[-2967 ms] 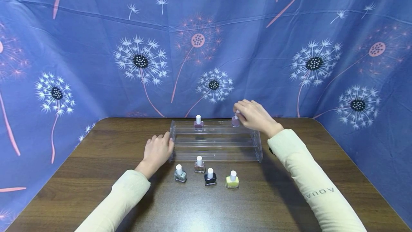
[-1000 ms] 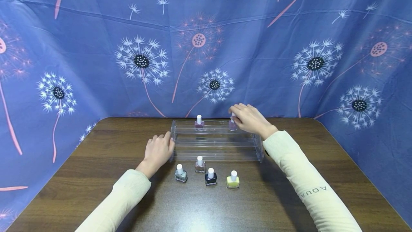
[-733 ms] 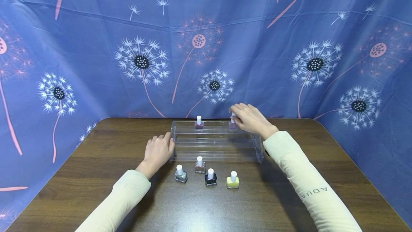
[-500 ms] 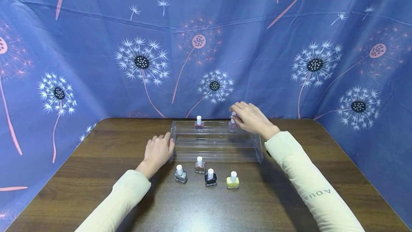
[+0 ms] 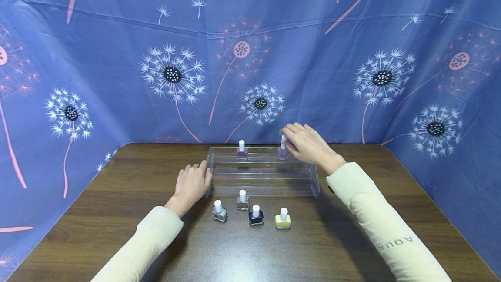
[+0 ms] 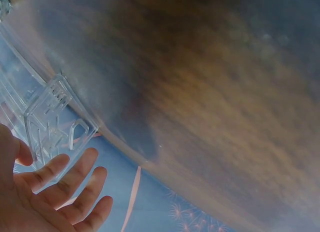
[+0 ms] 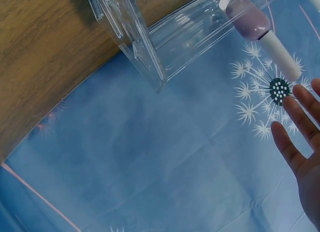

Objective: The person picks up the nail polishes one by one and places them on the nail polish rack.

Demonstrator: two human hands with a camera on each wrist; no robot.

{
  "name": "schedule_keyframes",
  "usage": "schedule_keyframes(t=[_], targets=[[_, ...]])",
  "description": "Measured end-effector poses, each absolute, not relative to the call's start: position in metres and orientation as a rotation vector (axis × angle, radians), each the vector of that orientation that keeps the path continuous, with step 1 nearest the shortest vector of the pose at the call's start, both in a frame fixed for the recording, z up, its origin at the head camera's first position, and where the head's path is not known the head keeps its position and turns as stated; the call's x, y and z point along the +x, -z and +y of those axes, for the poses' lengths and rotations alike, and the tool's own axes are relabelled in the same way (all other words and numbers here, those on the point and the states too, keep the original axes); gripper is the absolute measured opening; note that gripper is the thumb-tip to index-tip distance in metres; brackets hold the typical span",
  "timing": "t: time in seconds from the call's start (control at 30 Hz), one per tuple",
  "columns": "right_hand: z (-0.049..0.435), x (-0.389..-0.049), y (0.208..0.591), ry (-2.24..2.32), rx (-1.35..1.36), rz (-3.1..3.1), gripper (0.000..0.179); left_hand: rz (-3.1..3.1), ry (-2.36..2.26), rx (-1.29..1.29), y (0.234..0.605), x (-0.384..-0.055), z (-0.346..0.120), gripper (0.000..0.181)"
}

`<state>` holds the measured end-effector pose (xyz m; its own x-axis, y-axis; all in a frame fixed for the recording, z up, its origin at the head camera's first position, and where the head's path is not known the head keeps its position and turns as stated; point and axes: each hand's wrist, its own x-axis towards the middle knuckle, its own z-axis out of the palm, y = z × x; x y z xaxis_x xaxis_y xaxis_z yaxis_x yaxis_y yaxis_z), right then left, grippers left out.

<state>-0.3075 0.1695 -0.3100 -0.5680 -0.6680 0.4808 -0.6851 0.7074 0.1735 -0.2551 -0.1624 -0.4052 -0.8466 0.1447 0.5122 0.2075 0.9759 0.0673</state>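
My left hand (image 5: 191, 182) rests at the left end panel of a clear acrylic rack (image 5: 260, 171). In the left wrist view, its fingers are extended and spread, with the thumb and index finger at the edge of the panel (image 6: 57, 117). My right hand (image 5: 309, 145) is over the right part of the rack's top tier. There a mauve nail polish bottle (image 7: 250, 22) with a white cap stands. The right wrist view has my fingers loosely spread, their tips just off that cap. Another purple nail polish bottle (image 5: 242, 151) stands farther left on the same tier.
On the brown wooden table (image 5: 117, 195), in front of the rack, stand a glittery green bottle (image 5: 219, 213), a brownish one (image 5: 243, 203), a black one (image 5: 256, 216) and a yellow one (image 5: 282, 220). A blue dandelion-print cloth (image 5: 313, 55) hangs behind.
My right hand has set the mauve bottle down on the top tier, slightly left of where it was held, and let go of its cap. My left hand has stayed at the rack.
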Motion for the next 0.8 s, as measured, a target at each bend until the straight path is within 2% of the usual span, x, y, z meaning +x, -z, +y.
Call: schedule_keyframes(t=[0.8], targets=[[0.171, -0.275, 0.335, 0.005, 1.128, -2.256, 0.023, -2.601, 0.154, -0.256, 0.405, -0.255, -0.163, 0.023]])
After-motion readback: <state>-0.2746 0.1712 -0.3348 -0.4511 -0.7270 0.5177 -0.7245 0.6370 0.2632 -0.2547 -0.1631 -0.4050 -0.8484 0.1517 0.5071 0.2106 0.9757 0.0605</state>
